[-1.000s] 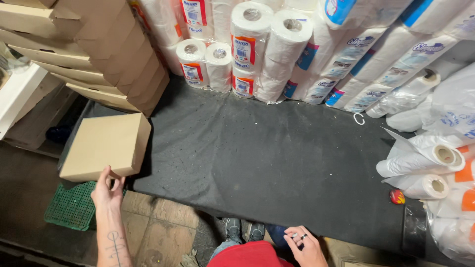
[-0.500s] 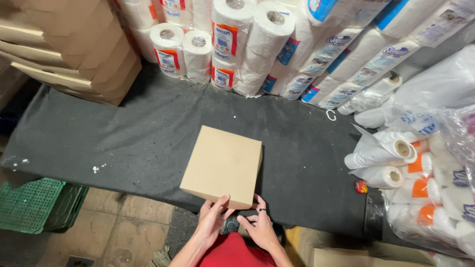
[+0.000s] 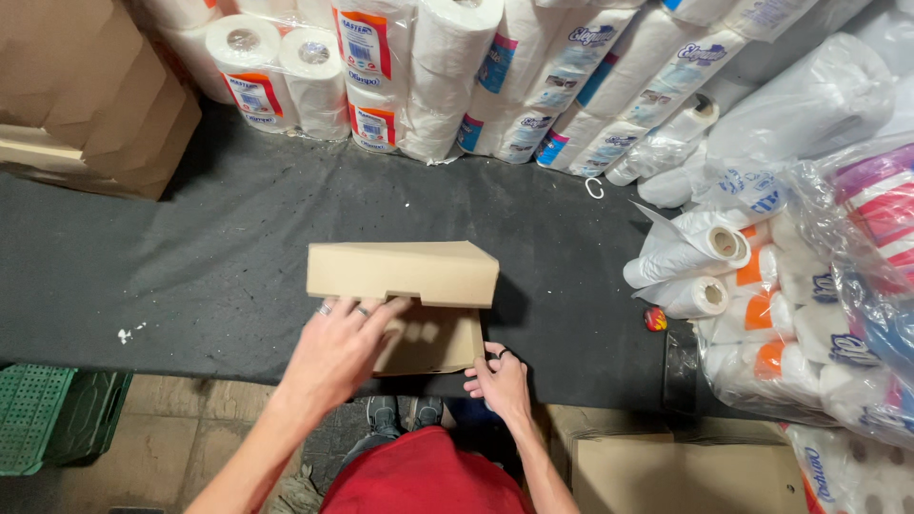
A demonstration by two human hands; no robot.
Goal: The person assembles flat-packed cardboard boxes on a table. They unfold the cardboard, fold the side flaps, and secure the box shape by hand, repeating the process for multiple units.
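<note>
A flat brown cardboard box (image 3: 405, 271) lies on the dark mat (image 3: 228, 247) in front of me, with its far panel folded up. My left hand (image 3: 338, 347) reaches over the near part and its fingers lift that raised panel. The near flap (image 3: 428, 343) stays flat on the mat. My right hand (image 3: 497, 381) presses its fingertips on the flap's near right corner. Both hands wear rings.
Wrapped paper rolls (image 3: 428, 76) line the back of the mat. More bagged rolls (image 3: 809, 286) pile up at the right. A stack of flat cardboard (image 3: 86, 105) stands at the back left. A green crate (image 3: 48, 419) sits on the floor at lower left.
The box was carried from the left stack to the middle of the mat, where it lay flat. Now its far panel is folded upward by my left hand.
</note>
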